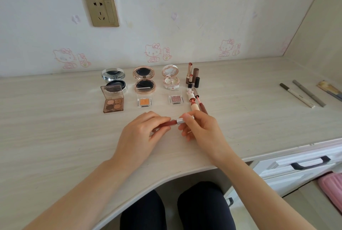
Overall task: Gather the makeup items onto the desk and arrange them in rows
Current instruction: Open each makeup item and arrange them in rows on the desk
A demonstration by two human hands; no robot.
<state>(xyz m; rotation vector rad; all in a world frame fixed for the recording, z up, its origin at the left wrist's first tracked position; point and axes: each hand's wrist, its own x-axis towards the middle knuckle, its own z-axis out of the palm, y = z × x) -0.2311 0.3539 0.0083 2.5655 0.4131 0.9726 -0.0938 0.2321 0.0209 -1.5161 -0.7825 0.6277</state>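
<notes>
A lip gloss tube (173, 122) with a reddish body and a silver cap is held level above the desk (55, 128). My left hand (142, 133) grips its reddish end and my right hand (201, 128) grips the silver cap end. Behind them stand three open compacts: silver (113, 79), rose gold (144, 79) and white (170, 77). In front of those lie a four-colour eyeshadow palette (112, 101), an orange single shadow (144, 102) and a pink glitter shadow (174, 99). Upright lipsticks (193, 78) stand at the right, with two opened lip glosses (196, 103) lying below them.
Two long pencils (303, 93) and a brush (330, 90) lie at the desk's far right. A wall socket (101, 10) sits on the wall above. A white drawer with a dark handle (311, 163) is at the lower right. My knees show under the curved desk edge.
</notes>
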